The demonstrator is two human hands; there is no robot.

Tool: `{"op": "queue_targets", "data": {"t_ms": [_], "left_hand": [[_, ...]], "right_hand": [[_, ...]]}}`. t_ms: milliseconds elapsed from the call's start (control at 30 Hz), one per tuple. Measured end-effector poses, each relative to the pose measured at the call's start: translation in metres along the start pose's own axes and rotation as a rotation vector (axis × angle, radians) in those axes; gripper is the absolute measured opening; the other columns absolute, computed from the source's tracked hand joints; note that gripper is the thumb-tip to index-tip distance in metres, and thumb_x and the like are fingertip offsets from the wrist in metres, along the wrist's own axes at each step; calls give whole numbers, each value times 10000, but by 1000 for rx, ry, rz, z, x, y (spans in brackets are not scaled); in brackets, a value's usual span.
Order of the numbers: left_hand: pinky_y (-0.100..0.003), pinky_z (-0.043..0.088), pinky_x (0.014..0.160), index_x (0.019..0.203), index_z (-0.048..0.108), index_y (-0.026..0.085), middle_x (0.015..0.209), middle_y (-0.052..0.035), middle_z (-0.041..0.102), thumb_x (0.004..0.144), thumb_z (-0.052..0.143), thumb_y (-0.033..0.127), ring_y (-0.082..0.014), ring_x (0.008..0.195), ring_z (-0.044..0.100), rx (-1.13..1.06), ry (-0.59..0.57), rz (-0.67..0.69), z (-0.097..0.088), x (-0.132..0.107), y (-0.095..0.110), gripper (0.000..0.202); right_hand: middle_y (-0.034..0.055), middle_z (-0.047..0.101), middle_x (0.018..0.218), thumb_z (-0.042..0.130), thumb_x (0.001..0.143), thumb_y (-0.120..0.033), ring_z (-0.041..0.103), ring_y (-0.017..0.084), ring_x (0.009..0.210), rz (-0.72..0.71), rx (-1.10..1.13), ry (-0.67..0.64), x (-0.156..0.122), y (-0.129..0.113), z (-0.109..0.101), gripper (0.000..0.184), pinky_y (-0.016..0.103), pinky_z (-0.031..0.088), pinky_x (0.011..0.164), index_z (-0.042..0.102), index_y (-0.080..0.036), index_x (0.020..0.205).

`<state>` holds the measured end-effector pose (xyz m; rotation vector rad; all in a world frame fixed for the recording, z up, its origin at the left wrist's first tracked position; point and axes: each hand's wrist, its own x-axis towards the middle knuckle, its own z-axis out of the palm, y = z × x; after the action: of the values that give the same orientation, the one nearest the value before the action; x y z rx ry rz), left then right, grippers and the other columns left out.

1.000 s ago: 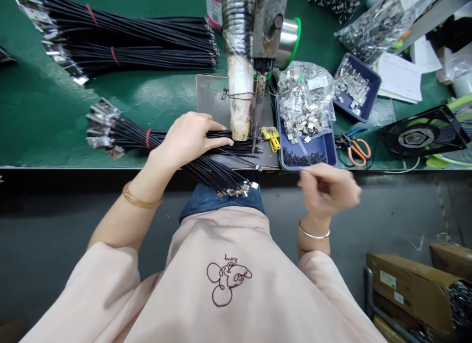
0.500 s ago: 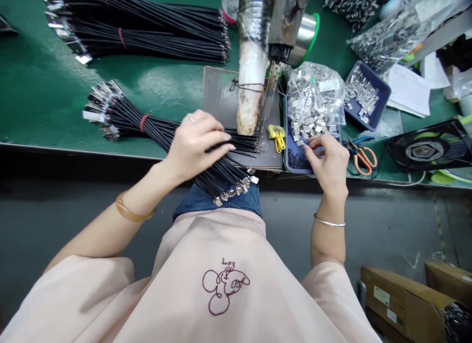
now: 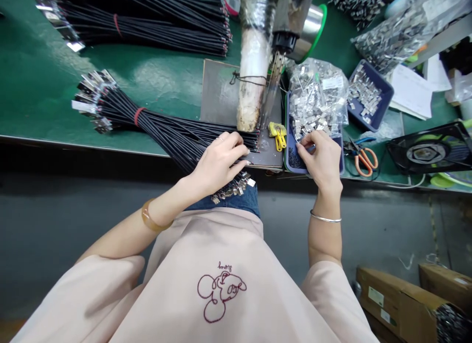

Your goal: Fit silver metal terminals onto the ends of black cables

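Note:
My left hand (image 3: 221,161) lies over a bundle of black cables (image 3: 165,131) tied with a red band, its fingers curled round the cable ends near the soldering tip (image 3: 271,99). Several cables with metal end shells (image 3: 232,188) hang off the bench edge under that hand. My right hand (image 3: 320,158) reaches into the blue tray (image 3: 291,161) of small metal shells (image 3: 313,121), fingers pinched together at the pile; what they hold is too small to make out.
A second, larger cable bundle (image 3: 147,23) lies at the back left of the green bench (image 3: 44,92). Yellow clips (image 3: 277,135), orange-handled scissors (image 3: 363,158), another blue tray of shells (image 3: 368,94), a fan (image 3: 427,146) and cardboard boxes (image 3: 398,298) surround the work spot.
My right hand rose from below the bench edge into the blue tray. My left hand slid along the cables toward the near edge, closer to the hanging ends.

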<state>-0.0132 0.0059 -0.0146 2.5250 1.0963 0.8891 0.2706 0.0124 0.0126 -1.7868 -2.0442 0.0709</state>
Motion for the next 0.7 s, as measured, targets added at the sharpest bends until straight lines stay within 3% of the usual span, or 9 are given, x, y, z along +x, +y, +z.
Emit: {"op": "queue_targets", "data": {"t_ms": [100,200,333,500,700], "left_hand": [[-370,471,803,836,630,170,890,-94,662,961,515,205,-230,841,565,-92,-41,-5,-3,3,2,173],[-285,457,700,864,620,178,758,-23,637,938,551,228,-157,696,565,-346,-22,-118,-10,5,3,113],[-227,447,624,830,664,165,716,-6,662,885,627,258,-117,635,580,-646,-43,-270,-18,10,4,114],[-221,471,623,817,740,144,747,-31,716,815,688,235,-126,653,609,-719,-49,-338,-20,13,6,105],[-225,402,510,761,749,140,594,-16,628,828,687,257,-109,524,516,-795,-96,-393,-24,14,9,148]], "right_hand": [[11,619,790,626,843,-202,582,158,702,6,103,112,-3,-2,1,151,307,481,640,530,-229,730],[12,645,873,630,879,-277,565,108,593,60,376,263,-15,-14,2,193,270,485,522,492,-239,750],[-2,652,943,619,915,-337,541,42,436,92,798,276,-37,-47,6,239,229,474,416,456,-240,769],[21,749,978,659,908,-236,762,150,741,129,782,344,-54,-92,24,126,300,645,672,566,-237,824],[18,784,1042,647,917,-191,764,206,973,-90,621,410,-55,-105,36,108,423,651,864,669,-291,951]]}}
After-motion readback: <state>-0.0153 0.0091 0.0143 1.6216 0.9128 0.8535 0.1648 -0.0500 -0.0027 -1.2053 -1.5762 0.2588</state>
